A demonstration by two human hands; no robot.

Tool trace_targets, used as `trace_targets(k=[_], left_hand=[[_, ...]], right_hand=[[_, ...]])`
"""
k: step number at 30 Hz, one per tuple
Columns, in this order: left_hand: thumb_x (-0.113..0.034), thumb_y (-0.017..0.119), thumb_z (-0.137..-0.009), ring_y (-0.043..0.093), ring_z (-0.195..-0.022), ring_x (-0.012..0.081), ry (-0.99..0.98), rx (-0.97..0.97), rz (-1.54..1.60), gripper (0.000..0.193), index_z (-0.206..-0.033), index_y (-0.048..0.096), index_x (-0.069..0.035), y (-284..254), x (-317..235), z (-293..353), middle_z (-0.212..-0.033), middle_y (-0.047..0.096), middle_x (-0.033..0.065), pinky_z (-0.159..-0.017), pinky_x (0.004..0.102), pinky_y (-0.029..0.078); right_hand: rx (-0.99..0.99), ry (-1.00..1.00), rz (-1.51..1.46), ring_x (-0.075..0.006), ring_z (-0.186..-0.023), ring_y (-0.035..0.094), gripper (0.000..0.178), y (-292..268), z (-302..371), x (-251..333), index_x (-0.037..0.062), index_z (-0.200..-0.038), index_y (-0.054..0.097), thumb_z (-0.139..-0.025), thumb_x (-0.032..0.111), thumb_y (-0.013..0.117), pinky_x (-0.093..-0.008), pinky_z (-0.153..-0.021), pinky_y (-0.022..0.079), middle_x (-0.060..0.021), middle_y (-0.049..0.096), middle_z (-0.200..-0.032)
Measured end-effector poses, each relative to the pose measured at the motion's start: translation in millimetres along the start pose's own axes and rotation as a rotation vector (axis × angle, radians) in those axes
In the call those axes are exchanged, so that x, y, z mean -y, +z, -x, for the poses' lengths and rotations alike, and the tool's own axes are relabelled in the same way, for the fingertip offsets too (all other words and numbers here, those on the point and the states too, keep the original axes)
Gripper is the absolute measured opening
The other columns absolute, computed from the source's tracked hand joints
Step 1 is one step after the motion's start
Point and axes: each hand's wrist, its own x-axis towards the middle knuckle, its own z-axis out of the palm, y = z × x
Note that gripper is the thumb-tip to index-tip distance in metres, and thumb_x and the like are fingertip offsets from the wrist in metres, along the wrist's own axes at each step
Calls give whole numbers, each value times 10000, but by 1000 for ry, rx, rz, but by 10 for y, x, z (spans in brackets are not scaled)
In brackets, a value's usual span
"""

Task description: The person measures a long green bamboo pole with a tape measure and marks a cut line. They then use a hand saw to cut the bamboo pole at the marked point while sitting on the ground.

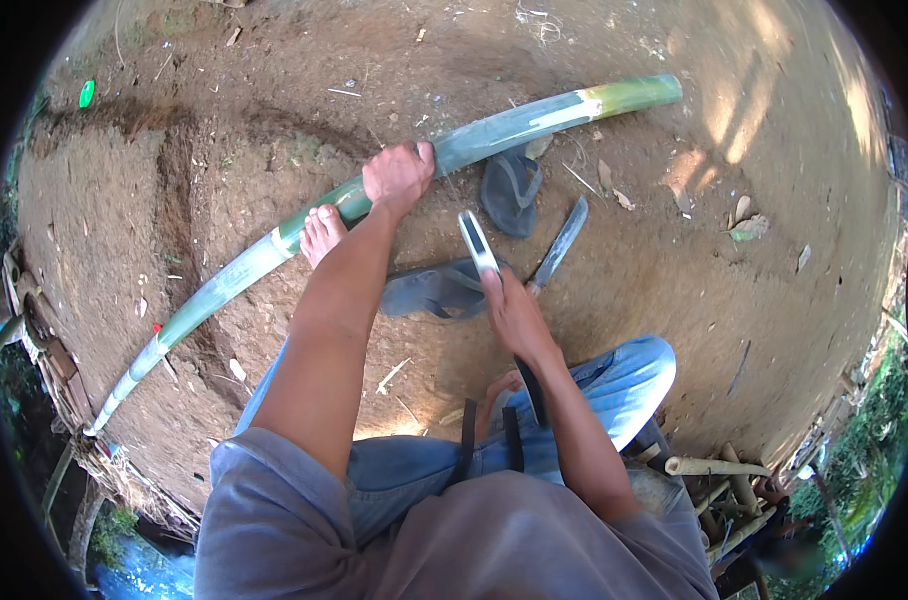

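A long green bamboo pole [509, 128] lies slantwise on the dirt, from the lower left to the upper right, with pale scraped patches. My left hand [398, 178] is closed over its middle, and my bare left foot [322, 232] rests against it just left of that hand. In front of my body, my right hand [519, 318] grips a pale, narrow object with a dark slot [477, 240]; its kind is unclear and its lower part is hidden. Just right of that hand is a long-bladed knife [562, 240], its handle end partly hidden.
Two dark flip-flops lie on the soil: one sandal [512, 195] below the pole, another sandal [434, 292] left of my right hand. Cut bamboo pieces [714, 467] are stacked at the lower right. Dry leaves [749, 225] and a green scrap [87, 94] dot the ground.
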Motion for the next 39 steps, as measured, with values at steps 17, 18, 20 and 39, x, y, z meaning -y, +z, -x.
trace_targets(k=[17,18,20,39], left_hand=[[-444,446,-946,645,-1084,428,155,242,119,558,-1166,637,31,3,396,-123,-1094,674,285,-996,491,487],[-445,474,-936,625,-1127,426,223,290,155,588,-1240,596,43,33,552,-174,-1149,659,285,-1013,487,477],[-425,586,-887,586,-1180,423,414,245,76,637,-1318,499,36,-46,596,-89,-1235,612,267,-1028,485,467],[-388,811,-733,706,-963,419,380,250,-51,639,-1174,588,18,-167,326,-73,-1003,719,247,-853,518,552]], right_hand=[[18,-68,6,-213,-733,593,536,91,-246,-37,-7,-948,558,-1092,462,342,-377,-677,466,-90,559,-752],[16,-44,-30,-213,-711,573,542,36,163,-124,-3,-928,544,-1092,470,337,-379,-670,466,-84,550,-740],[-16,-38,-58,-214,-676,546,553,-29,458,-172,3,-897,524,-1091,483,329,-382,-654,464,-74,539,-720],[2,-12,-49,-174,-474,518,543,108,-613,248,10,-885,526,-1097,469,328,-352,-457,433,-43,489,-617]])
